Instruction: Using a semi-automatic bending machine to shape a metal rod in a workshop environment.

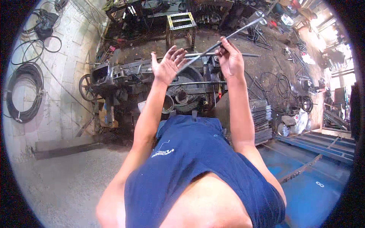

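A slim grey metal rod (243,29) slants up to the right across the space in front of me. My right hand (231,60) grips it between thumb and fingers, near its middle. My left hand (168,67) has its palm turned up and its fingers spread. The rod's lower end reaches the left palm's edge; whether it touches the skin I cannot tell. Below both hands stands a dark, greasy machine (127,72) with a spoked handwheel (86,87) on its left side. A large round wheel-like part (192,100) sits in its middle.
Beyond the machine is a metal-frame stool (181,21). A stack of metal bars (261,121) lies right of my right forearm, near blue metal panels (304,182). Black cable coils (24,93) hang at the left wall. Loose rods and wire (279,81) litter the right-hand floor.
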The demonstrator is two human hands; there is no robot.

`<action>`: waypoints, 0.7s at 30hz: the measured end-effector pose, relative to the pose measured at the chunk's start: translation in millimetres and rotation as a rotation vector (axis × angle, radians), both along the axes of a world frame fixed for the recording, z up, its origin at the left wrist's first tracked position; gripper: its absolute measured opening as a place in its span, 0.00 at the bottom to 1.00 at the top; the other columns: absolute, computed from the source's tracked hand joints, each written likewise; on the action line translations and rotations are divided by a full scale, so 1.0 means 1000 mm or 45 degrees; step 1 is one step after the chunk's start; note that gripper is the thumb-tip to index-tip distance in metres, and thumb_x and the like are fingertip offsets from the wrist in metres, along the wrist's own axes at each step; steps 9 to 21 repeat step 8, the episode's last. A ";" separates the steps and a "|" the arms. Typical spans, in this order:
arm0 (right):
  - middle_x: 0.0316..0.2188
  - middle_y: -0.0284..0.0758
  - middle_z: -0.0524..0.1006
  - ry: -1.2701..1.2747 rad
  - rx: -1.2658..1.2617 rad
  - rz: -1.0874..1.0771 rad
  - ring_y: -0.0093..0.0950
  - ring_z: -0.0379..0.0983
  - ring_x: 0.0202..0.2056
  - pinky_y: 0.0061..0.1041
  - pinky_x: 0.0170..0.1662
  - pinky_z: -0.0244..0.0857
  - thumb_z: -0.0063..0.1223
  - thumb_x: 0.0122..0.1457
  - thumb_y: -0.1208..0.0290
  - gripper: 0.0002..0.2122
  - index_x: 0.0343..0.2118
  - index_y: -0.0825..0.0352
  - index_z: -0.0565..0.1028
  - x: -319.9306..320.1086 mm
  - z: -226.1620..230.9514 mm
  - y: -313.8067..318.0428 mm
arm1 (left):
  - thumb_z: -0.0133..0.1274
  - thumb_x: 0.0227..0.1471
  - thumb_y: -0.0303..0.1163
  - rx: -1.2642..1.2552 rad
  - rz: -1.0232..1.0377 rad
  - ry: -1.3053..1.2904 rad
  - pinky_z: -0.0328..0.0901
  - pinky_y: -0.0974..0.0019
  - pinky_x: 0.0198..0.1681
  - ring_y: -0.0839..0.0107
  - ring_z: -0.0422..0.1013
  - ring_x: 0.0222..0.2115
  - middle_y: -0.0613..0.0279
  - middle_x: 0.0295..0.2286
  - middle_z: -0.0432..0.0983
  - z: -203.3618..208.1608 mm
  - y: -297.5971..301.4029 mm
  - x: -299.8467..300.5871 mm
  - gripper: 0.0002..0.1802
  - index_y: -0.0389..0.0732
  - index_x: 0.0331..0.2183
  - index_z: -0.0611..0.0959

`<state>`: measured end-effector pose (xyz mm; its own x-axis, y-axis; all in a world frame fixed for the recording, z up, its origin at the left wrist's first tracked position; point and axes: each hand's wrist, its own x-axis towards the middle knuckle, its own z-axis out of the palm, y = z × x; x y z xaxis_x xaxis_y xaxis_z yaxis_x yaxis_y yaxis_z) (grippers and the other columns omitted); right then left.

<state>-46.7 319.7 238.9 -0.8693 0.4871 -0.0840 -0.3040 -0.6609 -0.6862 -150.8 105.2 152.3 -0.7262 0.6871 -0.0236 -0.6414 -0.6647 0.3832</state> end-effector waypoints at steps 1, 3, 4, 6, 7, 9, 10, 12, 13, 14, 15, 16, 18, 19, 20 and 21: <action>0.29 0.33 0.79 0.001 -0.001 -0.006 0.21 0.72 0.26 0.20 0.32 0.65 0.59 0.56 0.75 0.07 0.37 0.71 0.78 -0.003 -0.003 0.002 | 0.17 0.52 0.74 -0.001 -0.006 0.001 0.57 0.48 0.59 0.49 0.62 0.55 0.43 0.53 0.66 -0.003 0.000 0.003 0.54 0.36 0.57 0.65; 0.26 0.30 0.77 0.004 -0.138 -0.059 0.20 0.70 0.25 0.21 0.30 0.64 0.59 0.57 0.75 0.05 0.34 0.69 0.78 -0.007 -0.011 0.003 | 0.18 0.53 0.73 0.037 -0.032 -0.069 0.57 0.47 0.59 0.49 0.61 0.56 0.42 0.54 0.64 -0.006 0.002 0.010 0.53 0.35 0.57 0.64; 0.25 0.29 0.75 -0.005 -0.180 -0.079 0.20 0.69 0.25 0.22 0.29 0.63 0.60 0.56 0.74 0.04 0.33 0.67 0.77 -0.008 -0.015 0.003 | 0.19 0.53 0.73 0.084 -0.039 -0.105 0.57 0.45 0.59 0.46 0.60 0.57 0.40 0.54 0.63 -0.006 0.004 0.013 0.52 0.35 0.55 0.65; 0.25 0.29 0.75 -0.039 -0.204 -0.133 0.20 0.69 0.25 0.22 0.30 0.63 0.61 0.56 0.73 0.05 0.33 0.67 0.77 -0.008 -0.022 0.002 | 0.20 0.53 0.73 0.099 -0.039 -0.134 0.57 0.43 0.59 0.45 0.59 0.57 0.39 0.54 0.63 -0.005 0.007 0.018 0.51 0.34 0.54 0.65; 0.25 0.30 0.75 -0.072 -0.227 -0.181 0.20 0.69 0.25 0.23 0.30 0.63 0.61 0.55 0.73 0.05 0.33 0.66 0.77 -0.007 -0.025 0.001 | 0.20 0.54 0.73 0.116 -0.033 -0.161 0.57 0.41 0.58 0.43 0.59 0.57 0.38 0.54 0.63 -0.004 0.008 0.020 0.50 0.34 0.53 0.66; 0.25 0.30 0.75 -0.074 -0.229 -0.187 0.20 0.69 0.25 0.23 0.30 0.63 0.61 0.55 0.73 0.05 0.33 0.66 0.77 -0.006 -0.028 0.001 | 0.22 0.54 0.72 0.151 -0.043 -0.202 0.56 0.39 0.58 0.40 0.57 0.57 0.38 0.54 0.62 -0.003 0.010 0.021 0.49 0.34 0.50 0.66; 0.25 0.30 0.75 -0.074 -0.229 -0.187 0.20 0.69 0.25 0.23 0.30 0.63 0.61 0.55 0.73 0.05 0.33 0.66 0.77 -0.006 -0.028 0.001 | 0.22 0.54 0.72 0.151 -0.043 -0.202 0.56 0.39 0.58 0.40 0.57 0.57 0.38 0.54 0.62 -0.003 0.010 0.021 0.49 0.34 0.50 0.66; 0.25 0.30 0.75 -0.074 -0.229 -0.187 0.20 0.69 0.25 0.23 0.30 0.63 0.61 0.55 0.73 0.05 0.33 0.66 0.77 -0.006 -0.028 0.001 | 0.22 0.54 0.72 0.151 -0.043 -0.202 0.56 0.39 0.58 0.40 0.57 0.57 0.38 0.54 0.62 -0.003 0.010 0.021 0.49 0.34 0.50 0.66; 0.25 0.30 0.75 -0.074 -0.229 -0.187 0.20 0.69 0.25 0.23 0.30 0.63 0.61 0.55 0.73 0.05 0.33 0.66 0.77 -0.006 -0.028 0.001 | 0.22 0.54 0.72 0.151 -0.043 -0.202 0.56 0.39 0.58 0.40 0.57 0.57 0.38 0.54 0.62 -0.003 0.010 0.021 0.49 0.34 0.50 0.66; 0.25 0.30 0.75 -0.074 -0.229 -0.187 0.20 0.69 0.25 0.23 0.30 0.63 0.61 0.55 0.73 0.05 0.33 0.66 0.77 -0.006 -0.028 0.001 | 0.22 0.54 0.72 0.151 -0.043 -0.202 0.56 0.39 0.58 0.40 0.57 0.57 0.38 0.54 0.62 -0.003 0.010 0.021 0.49 0.34 0.50 0.66; 0.25 0.30 0.75 -0.074 -0.229 -0.187 0.20 0.69 0.25 0.23 0.30 0.63 0.61 0.55 0.73 0.05 0.33 0.66 0.77 -0.006 -0.028 0.001 | 0.22 0.54 0.72 0.151 -0.043 -0.202 0.56 0.39 0.58 0.40 0.57 0.57 0.38 0.54 0.62 -0.003 0.010 0.021 0.49 0.34 0.50 0.66; 0.25 0.30 0.75 -0.074 -0.229 -0.187 0.20 0.69 0.25 0.23 0.30 0.63 0.61 0.55 0.73 0.05 0.33 0.66 0.77 -0.006 -0.028 0.001 | 0.22 0.54 0.72 0.151 -0.043 -0.202 0.56 0.39 0.58 0.40 0.57 0.57 0.38 0.54 0.62 -0.003 0.010 0.021 0.49 0.34 0.50 0.66; 0.25 0.30 0.75 -0.074 -0.229 -0.187 0.20 0.69 0.25 0.23 0.30 0.63 0.61 0.55 0.73 0.05 0.33 0.66 0.77 -0.006 -0.028 0.001 | 0.22 0.54 0.72 0.151 -0.043 -0.202 0.56 0.39 0.58 0.40 0.57 0.57 0.38 0.54 0.62 -0.003 0.010 0.021 0.49 0.34 0.50 0.66; 0.25 0.30 0.75 -0.074 -0.229 -0.187 0.20 0.69 0.25 0.23 0.30 0.63 0.61 0.55 0.73 0.05 0.33 0.66 0.77 -0.006 -0.028 0.001 | 0.22 0.54 0.72 0.151 -0.043 -0.202 0.56 0.39 0.58 0.40 0.57 0.57 0.38 0.54 0.62 -0.003 0.010 0.021 0.49 0.34 0.50 0.66; 0.25 0.30 0.75 -0.074 -0.229 -0.187 0.20 0.69 0.25 0.23 0.30 0.63 0.61 0.55 0.73 0.05 0.33 0.66 0.77 -0.006 -0.028 0.001 | 0.22 0.54 0.72 0.151 -0.043 -0.202 0.56 0.39 0.58 0.40 0.57 0.57 0.38 0.54 0.62 -0.003 0.010 0.021 0.49 0.34 0.50 0.66; 0.25 0.30 0.75 -0.074 -0.229 -0.187 0.20 0.69 0.25 0.23 0.30 0.63 0.61 0.55 0.73 0.05 0.33 0.66 0.77 -0.006 -0.028 0.001 | 0.22 0.54 0.72 0.151 -0.043 -0.202 0.56 0.39 0.58 0.40 0.57 0.57 0.38 0.54 0.62 -0.003 0.010 0.021 0.49 0.34 0.50 0.66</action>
